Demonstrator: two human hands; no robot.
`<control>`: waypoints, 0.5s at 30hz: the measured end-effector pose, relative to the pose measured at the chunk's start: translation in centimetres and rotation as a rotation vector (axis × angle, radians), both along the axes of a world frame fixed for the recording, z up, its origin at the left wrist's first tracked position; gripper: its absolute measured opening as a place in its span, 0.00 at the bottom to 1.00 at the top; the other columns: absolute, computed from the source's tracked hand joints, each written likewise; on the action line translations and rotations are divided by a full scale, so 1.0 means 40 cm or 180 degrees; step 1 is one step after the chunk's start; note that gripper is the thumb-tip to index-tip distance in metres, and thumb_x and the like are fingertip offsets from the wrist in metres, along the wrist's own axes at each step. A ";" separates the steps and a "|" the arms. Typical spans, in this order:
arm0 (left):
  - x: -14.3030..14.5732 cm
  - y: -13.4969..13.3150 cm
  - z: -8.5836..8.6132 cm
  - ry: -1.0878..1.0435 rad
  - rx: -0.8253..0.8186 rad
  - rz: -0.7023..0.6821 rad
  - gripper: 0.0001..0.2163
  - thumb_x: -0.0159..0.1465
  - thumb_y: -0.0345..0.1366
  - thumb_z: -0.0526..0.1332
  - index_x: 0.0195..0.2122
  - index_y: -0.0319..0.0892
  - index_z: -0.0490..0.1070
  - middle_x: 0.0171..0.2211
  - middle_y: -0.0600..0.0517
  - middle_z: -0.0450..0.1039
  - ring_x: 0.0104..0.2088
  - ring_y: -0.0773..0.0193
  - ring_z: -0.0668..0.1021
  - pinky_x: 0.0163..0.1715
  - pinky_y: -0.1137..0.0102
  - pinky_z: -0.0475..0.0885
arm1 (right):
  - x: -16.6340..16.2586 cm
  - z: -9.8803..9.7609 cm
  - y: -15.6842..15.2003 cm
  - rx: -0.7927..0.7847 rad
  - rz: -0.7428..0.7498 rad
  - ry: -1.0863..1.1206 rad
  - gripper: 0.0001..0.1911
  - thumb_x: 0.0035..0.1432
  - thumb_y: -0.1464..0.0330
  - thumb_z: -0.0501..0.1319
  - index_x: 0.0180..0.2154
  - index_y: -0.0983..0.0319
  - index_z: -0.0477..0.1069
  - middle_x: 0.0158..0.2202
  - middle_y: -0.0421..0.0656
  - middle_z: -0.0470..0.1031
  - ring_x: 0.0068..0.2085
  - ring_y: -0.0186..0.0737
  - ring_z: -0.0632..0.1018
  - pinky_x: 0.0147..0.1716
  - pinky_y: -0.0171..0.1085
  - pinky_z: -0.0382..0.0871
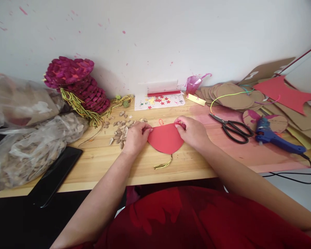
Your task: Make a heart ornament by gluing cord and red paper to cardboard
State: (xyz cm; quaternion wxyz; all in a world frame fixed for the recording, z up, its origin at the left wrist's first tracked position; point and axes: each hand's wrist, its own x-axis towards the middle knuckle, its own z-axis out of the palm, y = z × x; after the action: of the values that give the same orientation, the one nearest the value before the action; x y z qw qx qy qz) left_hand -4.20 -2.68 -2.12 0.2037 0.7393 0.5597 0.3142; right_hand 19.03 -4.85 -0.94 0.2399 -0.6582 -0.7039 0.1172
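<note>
A red paper cutout with a curved lower edge lies in front of me on the wooden table. My left hand pinches its left edge between thumb and fingers. At its upper right edge, my right hand pinches the paper the same way. A small pink-red loop sticks out past the top edge. From the bottom hangs a yellow-green tassel on a short cord, resting on the wood. Pistachio-like shells are scattered just left of my left hand.
Black-handled scissors and a blue glue gun lie to the right, before cardboard pieces. Star sequins on a white sheet and a purple cup stand behind. Leftward are magenta shell-covered pieces, bags of shells and a phone.
</note>
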 end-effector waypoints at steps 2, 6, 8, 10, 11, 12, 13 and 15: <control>0.000 0.000 0.000 0.0021 0.0009 -0.0002 0.04 0.61 0.31 0.62 0.35 0.43 0.78 0.32 0.51 0.75 0.32 0.62 0.75 0.39 0.67 0.71 | 0.000 0.001 -0.001 0.0002 0.0010 -0.0002 0.08 0.62 0.69 0.58 0.41 0.58 0.75 0.38 0.43 0.79 0.34 0.42 0.75 0.31 0.37 0.59; 0.002 -0.002 0.004 0.0106 0.0074 -0.0007 0.04 0.61 0.31 0.62 0.35 0.43 0.78 0.32 0.51 0.75 0.32 0.62 0.75 0.39 0.68 0.71 | 0.000 0.003 -0.002 -0.0042 0.0005 0.0005 0.08 0.63 0.69 0.58 0.41 0.58 0.75 0.40 0.44 0.80 0.37 0.43 0.76 0.32 0.38 0.60; 0.002 -0.005 0.004 0.0144 0.0131 -0.0029 0.04 0.61 0.31 0.62 0.35 0.43 0.77 0.32 0.51 0.75 0.32 0.62 0.75 0.39 0.68 0.71 | 0.000 0.004 -0.002 -0.0069 -0.0001 0.0020 0.08 0.63 0.69 0.58 0.41 0.57 0.75 0.40 0.44 0.80 0.37 0.43 0.77 0.33 0.38 0.61; 0.002 -0.007 0.003 0.0174 0.0186 -0.0051 0.05 0.62 0.31 0.62 0.37 0.43 0.77 0.33 0.51 0.75 0.34 0.62 0.75 0.40 0.67 0.71 | 0.000 0.005 -0.002 -0.0091 -0.0002 0.0027 0.08 0.63 0.69 0.58 0.41 0.57 0.75 0.40 0.44 0.79 0.38 0.44 0.77 0.33 0.38 0.61; 0.001 -0.007 0.002 0.0186 0.0205 -0.0061 0.05 0.62 0.31 0.62 0.37 0.43 0.76 0.33 0.51 0.75 0.34 0.62 0.76 0.41 0.67 0.71 | -0.001 0.006 -0.002 -0.0103 -0.0003 0.0028 0.08 0.63 0.69 0.58 0.41 0.57 0.74 0.40 0.44 0.79 0.38 0.44 0.77 0.33 0.37 0.61; 0.000 -0.008 0.001 0.0195 0.0218 -0.0075 0.05 0.62 0.31 0.62 0.38 0.43 0.76 0.33 0.51 0.75 0.35 0.61 0.76 0.41 0.67 0.71 | -0.001 0.006 -0.002 -0.0114 -0.0003 0.0027 0.08 0.63 0.69 0.58 0.41 0.57 0.74 0.40 0.44 0.79 0.38 0.43 0.77 0.33 0.37 0.61; -0.001 -0.008 -0.001 0.0199 0.0237 -0.0085 0.05 0.62 0.31 0.62 0.38 0.43 0.76 0.34 0.51 0.75 0.35 0.61 0.76 0.42 0.66 0.71 | -0.001 0.006 -0.002 -0.0121 -0.0012 0.0022 0.08 0.63 0.69 0.58 0.41 0.57 0.74 0.40 0.44 0.79 0.38 0.43 0.77 0.33 0.37 0.60; -0.001 -0.009 -0.002 0.0254 0.0349 -0.0094 0.05 0.63 0.31 0.62 0.39 0.43 0.76 0.35 0.50 0.75 0.37 0.60 0.76 0.43 0.65 0.71 | -0.001 0.006 -0.001 -0.0130 -0.0025 0.0006 0.07 0.63 0.69 0.58 0.41 0.57 0.74 0.40 0.44 0.79 0.38 0.44 0.77 0.33 0.37 0.60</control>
State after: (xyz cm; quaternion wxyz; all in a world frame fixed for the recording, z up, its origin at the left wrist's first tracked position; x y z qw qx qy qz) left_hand -4.24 -3.05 -2.21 0.1450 0.7694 0.5384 0.3116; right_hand 18.98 -4.91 -0.71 0.2276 -0.6656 -0.6986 0.1313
